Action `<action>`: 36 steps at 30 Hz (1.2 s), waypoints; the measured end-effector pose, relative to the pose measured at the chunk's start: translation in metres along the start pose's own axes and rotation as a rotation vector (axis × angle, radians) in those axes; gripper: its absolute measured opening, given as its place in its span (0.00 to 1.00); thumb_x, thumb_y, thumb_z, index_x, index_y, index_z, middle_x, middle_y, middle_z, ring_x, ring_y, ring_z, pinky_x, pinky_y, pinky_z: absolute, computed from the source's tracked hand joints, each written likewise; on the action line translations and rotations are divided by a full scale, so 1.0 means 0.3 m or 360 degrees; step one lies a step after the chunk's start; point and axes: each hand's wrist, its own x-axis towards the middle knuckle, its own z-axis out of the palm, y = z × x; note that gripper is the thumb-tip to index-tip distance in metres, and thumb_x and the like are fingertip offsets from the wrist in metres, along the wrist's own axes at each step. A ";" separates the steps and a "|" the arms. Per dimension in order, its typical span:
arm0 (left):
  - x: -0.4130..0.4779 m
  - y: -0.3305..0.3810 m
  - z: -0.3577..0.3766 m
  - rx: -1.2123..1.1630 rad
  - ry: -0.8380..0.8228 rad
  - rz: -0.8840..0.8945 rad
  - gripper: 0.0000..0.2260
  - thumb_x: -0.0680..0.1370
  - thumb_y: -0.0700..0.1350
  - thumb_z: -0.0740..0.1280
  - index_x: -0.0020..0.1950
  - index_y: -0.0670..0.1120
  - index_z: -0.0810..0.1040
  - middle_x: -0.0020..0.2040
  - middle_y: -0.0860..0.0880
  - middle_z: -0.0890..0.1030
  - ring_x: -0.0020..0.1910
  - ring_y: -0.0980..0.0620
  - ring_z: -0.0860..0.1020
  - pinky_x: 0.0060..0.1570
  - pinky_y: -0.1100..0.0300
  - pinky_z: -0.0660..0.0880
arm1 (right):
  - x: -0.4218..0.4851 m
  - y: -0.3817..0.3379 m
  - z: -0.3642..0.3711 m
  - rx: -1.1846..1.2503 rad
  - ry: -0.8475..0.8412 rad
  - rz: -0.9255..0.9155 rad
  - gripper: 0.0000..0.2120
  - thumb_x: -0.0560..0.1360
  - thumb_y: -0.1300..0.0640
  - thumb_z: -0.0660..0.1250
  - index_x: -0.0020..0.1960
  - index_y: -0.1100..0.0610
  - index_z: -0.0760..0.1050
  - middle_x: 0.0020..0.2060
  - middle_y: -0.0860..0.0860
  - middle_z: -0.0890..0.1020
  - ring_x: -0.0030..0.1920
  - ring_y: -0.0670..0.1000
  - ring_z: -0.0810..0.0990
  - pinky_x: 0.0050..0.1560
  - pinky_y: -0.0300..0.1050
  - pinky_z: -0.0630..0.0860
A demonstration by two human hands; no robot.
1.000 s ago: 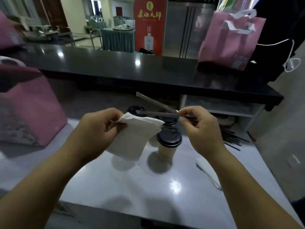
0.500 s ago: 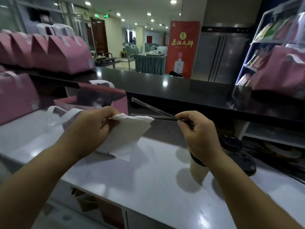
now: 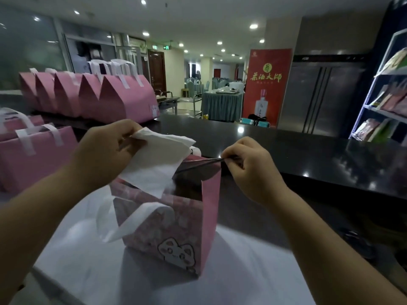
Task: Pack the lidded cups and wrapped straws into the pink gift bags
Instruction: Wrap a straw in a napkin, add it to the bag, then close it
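An open pink gift bag (image 3: 176,230) with a cartoon face and white handles stands on the white counter (image 3: 88,256) in front of me. My left hand (image 3: 103,155) pinches a white napkin (image 3: 158,164) just above the bag's mouth. My right hand (image 3: 248,170) pinches dark wrapped straws (image 3: 198,165) that reach left across the bag's top edge, toward the napkin. No cup shows in this view, and the inside of the bag is dark.
More pink gift bags (image 3: 33,155) stand at my left. A row of closed pink bags (image 3: 92,95) sits on the raised black bar top (image 3: 308,155) behind. A red banner (image 3: 266,86) and shelves (image 3: 387,102) lie beyond.
My view has swung left from the lidded cups to the open pink bag. Both hands, still holding the napkin and straws, have moved over the bag's mouth.
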 end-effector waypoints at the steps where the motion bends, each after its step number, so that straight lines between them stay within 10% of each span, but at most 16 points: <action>1: 0.018 -0.037 0.015 -0.0011 0.0001 -0.0001 0.05 0.74 0.38 0.68 0.48 0.43 0.79 0.36 0.49 0.77 0.34 0.62 0.73 0.34 0.80 0.65 | 0.032 0.003 0.023 -0.0046 -0.0073 -0.0050 0.06 0.74 0.66 0.67 0.48 0.62 0.81 0.44 0.54 0.77 0.44 0.53 0.76 0.44 0.49 0.77; 8: 0.090 -0.241 0.141 -0.0174 -0.0150 -0.0023 0.06 0.74 0.37 0.67 0.47 0.47 0.78 0.37 0.50 0.78 0.34 0.58 0.75 0.33 0.71 0.68 | 0.186 0.015 0.216 -0.0475 -0.0585 -0.0396 0.10 0.72 0.66 0.64 0.52 0.58 0.78 0.46 0.55 0.78 0.42 0.59 0.78 0.34 0.48 0.73; 13: 0.110 -0.341 0.221 -0.0427 -0.0267 -0.0090 0.12 0.74 0.40 0.66 0.41 0.59 0.73 0.35 0.56 0.78 0.35 0.60 0.75 0.33 0.71 0.68 | 0.255 0.034 0.320 -0.0807 -0.0997 -0.0130 0.23 0.70 0.56 0.71 0.64 0.49 0.70 0.56 0.50 0.76 0.52 0.58 0.77 0.44 0.52 0.77; 19: 0.109 -0.451 0.302 -0.0756 -0.0367 -0.0105 0.07 0.75 0.43 0.67 0.44 0.56 0.74 0.42 0.57 0.79 0.37 0.58 0.76 0.35 0.67 0.70 | 0.241 0.037 0.329 -0.0085 -0.0873 0.0443 0.19 0.66 0.38 0.71 0.54 0.43 0.74 0.49 0.41 0.79 0.48 0.42 0.78 0.48 0.44 0.78; 25: 0.119 -0.465 0.346 -0.1150 -0.0466 -0.0070 0.02 0.73 0.51 0.65 0.44 0.56 0.74 0.41 0.53 0.79 0.37 0.56 0.76 0.37 0.63 0.72 | 0.216 0.011 0.392 0.0631 -0.0440 0.0713 0.07 0.72 0.57 0.72 0.46 0.46 0.80 0.44 0.46 0.84 0.45 0.46 0.83 0.50 0.53 0.80; 32: 0.107 -0.549 0.330 -0.0774 -0.0812 0.0127 0.14 0.68 0.64 0.62 0.49 0.60 0.77 0.45 0.64 0.79 0.47 0.65 0.76 0.42 0.68 0.74 | 0.204 0.013 0.399 0.0228 -0.0373 0.0639 0.04 0.74 0.54 0.69 0.41 0.51 0.77 0.32 0.49 0.80 0.31 0.48 0.77 0.36 0.47 0.76; 36: 0.097 -0.574 0.332 -0.0591 -0.0855 0.0218 0.22 0.66 0.67 0.59 0.52 0.58 0.77 0.46 0.67 0.74 0.49 0.69 0.72 0.45 0.71 0.69 | 0.227 -0.007 0.423 -0.0474 -0.0537 0.0369 0.03 0.75 0.56 0.67 0.46 0.55 0.78 0.38 0.46 0.79 0.40 0.51 0.78 0.38 0.47 0.74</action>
